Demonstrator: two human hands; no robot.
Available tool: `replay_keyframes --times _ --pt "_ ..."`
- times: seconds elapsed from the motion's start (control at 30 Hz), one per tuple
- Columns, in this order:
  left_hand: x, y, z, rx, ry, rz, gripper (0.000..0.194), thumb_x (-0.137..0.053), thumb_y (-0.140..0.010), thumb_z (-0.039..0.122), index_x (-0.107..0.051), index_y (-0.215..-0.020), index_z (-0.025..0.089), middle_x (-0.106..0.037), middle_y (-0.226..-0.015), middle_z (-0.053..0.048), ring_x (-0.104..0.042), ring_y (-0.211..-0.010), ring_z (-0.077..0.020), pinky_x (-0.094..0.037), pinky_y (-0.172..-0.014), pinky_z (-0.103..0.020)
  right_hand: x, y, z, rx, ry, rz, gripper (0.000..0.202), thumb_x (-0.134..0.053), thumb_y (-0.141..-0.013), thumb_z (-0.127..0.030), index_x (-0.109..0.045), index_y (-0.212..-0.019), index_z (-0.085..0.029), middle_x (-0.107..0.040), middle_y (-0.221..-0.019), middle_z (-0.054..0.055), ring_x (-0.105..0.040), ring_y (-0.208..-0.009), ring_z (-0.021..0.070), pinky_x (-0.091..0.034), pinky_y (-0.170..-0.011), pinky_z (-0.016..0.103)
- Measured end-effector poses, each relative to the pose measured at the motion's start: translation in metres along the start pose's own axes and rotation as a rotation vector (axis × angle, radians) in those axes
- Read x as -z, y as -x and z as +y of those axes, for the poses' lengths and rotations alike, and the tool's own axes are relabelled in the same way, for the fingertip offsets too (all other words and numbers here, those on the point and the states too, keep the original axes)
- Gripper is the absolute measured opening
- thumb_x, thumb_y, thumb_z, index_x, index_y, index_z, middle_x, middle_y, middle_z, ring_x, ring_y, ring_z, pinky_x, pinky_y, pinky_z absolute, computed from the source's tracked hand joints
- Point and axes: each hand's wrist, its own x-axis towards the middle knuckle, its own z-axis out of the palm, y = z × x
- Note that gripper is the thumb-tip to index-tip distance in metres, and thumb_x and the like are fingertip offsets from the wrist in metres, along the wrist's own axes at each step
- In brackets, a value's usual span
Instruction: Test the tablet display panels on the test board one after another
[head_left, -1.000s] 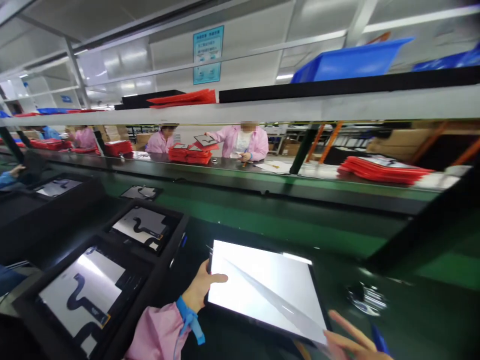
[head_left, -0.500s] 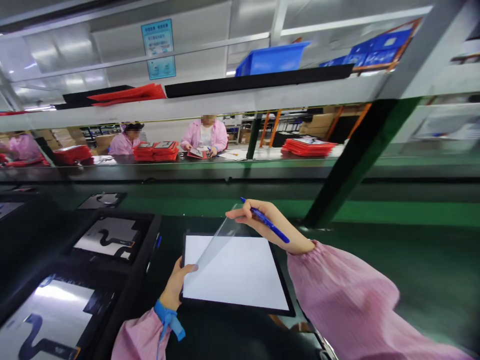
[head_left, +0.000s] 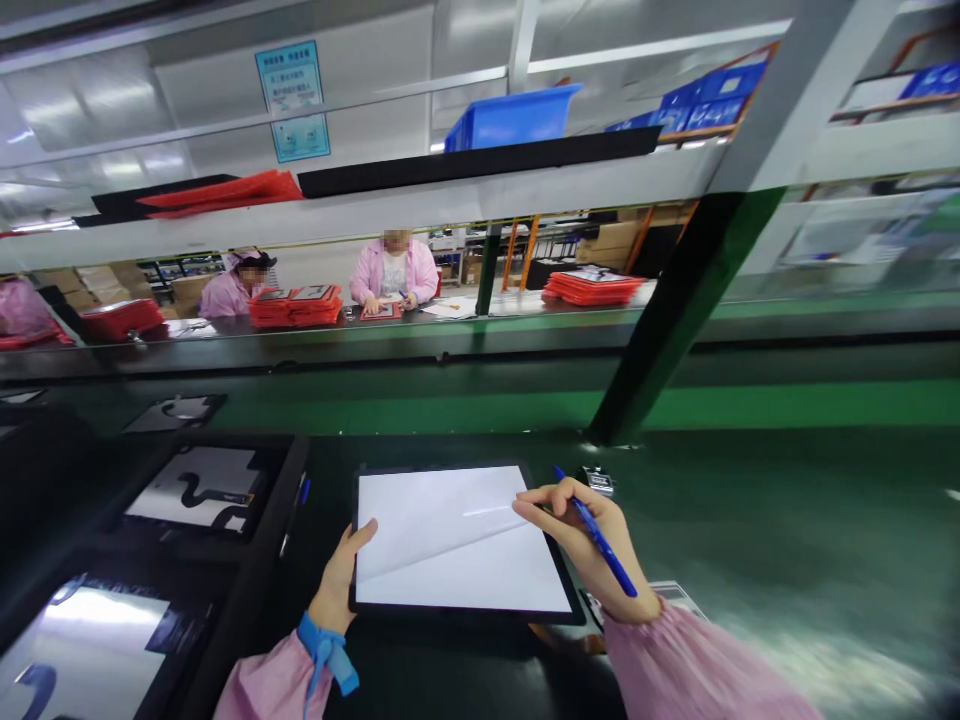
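A display panel (head_left: pixel 465 585) with a white face and a black border lies tilted a little in front of me. My left hand (head_left: pixel 341 575), with a blue band at the wrist, grips its left edge, thumb on top of the face. Over the white face stretches a clear film (head_left: pixel 450 548), seen by a slanting edge line and a glint. My right hand (head_left: pixel 574 520) pinches the film at the panel's right side. A blue pen (head_left: pixel 606 550) is tucked between the fingers of that same hand, its tip pointing up and away.
At left, a black tray (head_left: pixel 274 540) holds display panels (head_left: pixel 191 485) with dark flex cables. A small metal object (head_left: pixel 596 480) lies behind my right hand. A dark slanted post (head_left: pixel 652 330) rises beyond. Across the bench, people in pink work beside red stacks (head_left: pixel 296 308).
My right hand has come down and to the right with the film, which was raised steeply and now lies low across the panel. The view has swung slightly right.
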Motion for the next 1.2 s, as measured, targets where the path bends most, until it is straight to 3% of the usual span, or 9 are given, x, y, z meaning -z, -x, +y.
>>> replay_keyframes --times 0.17,0.23,0.33,0.47,0.83,1.0,1.07,1.13,1.2 --pt "-0.009 0.007 0.008 0.062 0.074 -0.167 0.065 -0.049 -0.084 0.066 -0.06 -0.12 0.013 -0.075 -0.094 -0.012 -0.071 -0.09 -0.034 -0.054 -0.082 -0.045 -0.01 0.002 0.027 0.059 -0.075 0.214 0.047 -0.085 -0.06 -0.042 -0.042 -0.063 -0.022 -0.072 -0.071 0.005 -0.069 -0.071 0.0227 -0.052 -0.065 0.034" --pt "-0.011 0.008 0.009 0.048 0.089 -0.175 0.063 -0.048 -0.086 0.064 -0.06 -0.12 0.012 -0.075 -0.093 -0.012 -0.072 -0.088 -0.0323 -0.054 -0.082 -0.043 -0.012 0.001 0.035 0.074 -0.104 0.257 0.047 -0.083 -0.062 -0.045 -0.041 -0.065 -0.023 -0.071 -0.073 0.003 -0.07 -0.08 0.0244 -0.052 -0.073 0.037" --pt "-0.012 0.007 0.006 -0.019 0.056 -0.063 0.046 -0.059 -0.086 0.042 -0.061 -0.119 0.01 -0.076 -0.088 -0.01 -0.073 -0.079 -0.0283 -0.056 -0.078 -0.038 -0.012 0.0 0.044 0.091 -0.148 0.31 0.049 -0.083 -0.061 -0.046 -0.04 -0.07 -0.024 -0.069 -0.074 0.001 -0.07 -0.09 0.0263 -0.052 -0.082 0.041" --pt "-0.01 0.005 0.0 -0.059 0.045 0.01 0.041 -0.062 -0.082 0.027 -0.059 -0.12 0.011 -0.076 -0.085 -0.007 -0.073 -0.072 -0.025 -0.056 -0.073 -0.035 -0.008 0.004 0.048 0.107 -0.194 0.385 0.05 -0.082 -0.063 -0.046 -0.039 -0.076 -0.024 -0.064 -0.075 -0.003 -0.071 -0.088 0.0237 -0.053 -0.077 0.037" --pt "-0.008 0.016 0.0 0.014 0.062 -0.143 0.056 -0.049 -0.09 0.055 -0.062 -0.122 0.01 -0.077 -0.097 -0.012 -0.072 -0.09 -0.0317 -0.054 -0.084 -0.042 0.0 0.026 0.042 0.298 -0.107 0.412 0.043 -0.081 -0.067 -0.039 -0.042 -0.077 -0.024 -0.062 -0.074 -0.003 -0.069 -0.087 0.0242 -0.051 -0.086 0.046" --pt "-0.008 0.014 -0.001 0.045 0.065 -0.13 0.058 -0.051 -0.089 0.056 -0.06 -0.127 0.013 -0.077 -0.097 -0.011 -0.072 -0.092 -0.0344 -0.054 -0.085 -0.046 0.005 0.031 0.028 0.227 -0.173 0.386 0.036 -0.076 -0.07 -0.045 -0.055 -0.092 -0.024 -0.066 -0.081 0.002 -0.068 -0.088 0.0258 -0.051 -0.088 0.052" --pt "-0.007 0.012 -0.002 0.027 0.076 -0.144 0.059 -0.051 -0.088 0.057 -0.06 -0.127 0.014 -0.077 -0.098 -0.011 -0.071 -0.093 -0.035 -0.054 -0.084 -0.048 0.007 0.034 0.017 0.225 -0.195 0.457 0.035 -0.069 -0.076 -0.048 -0.057 -0.099 -0.025 -0.066 -0.084 0.004 -0.067 -0.09 0.0268 -0.051 -0.089 0.054" --pt "-0.006 0.01 -0.003 0.018 0.081 -0.151 0.06 -0.051 -0.087 0.059 -0.06 -0.127 0.014 -0.077 -0.099 -0.012 -0.071 -0.092 -0.0356 -0.054 -0.083 -0.05 0.007 0.037 0.01 0.276 0.019 0.5 0.033 -0.069 -0.078 -0.046 -0.059 -0.101 -0.024 -0.067 -0.089 0.006 -0.067 -0.091 0.0285 -0.05 -0.092 0.056" --pt "-0.007 0.009 -0.004 0.027 0.067 -0.124 0.061 -0.05 -0.087 0.06 -0.06 -0.126 0.015 -0.076 -0.1 -0.012 -0.071 -0.092 -0.0356 -0.055 -0.082 -0.05 0.0 0.038 0.01 0.383 0.389 0.391 0.033 -0.068 -0.079 -0.043 -0.062 -0.104 -0.023 -0.068 -0.103 0.011 -0.065 -0.101 0.0323 -0.048 -0.095 0.056"
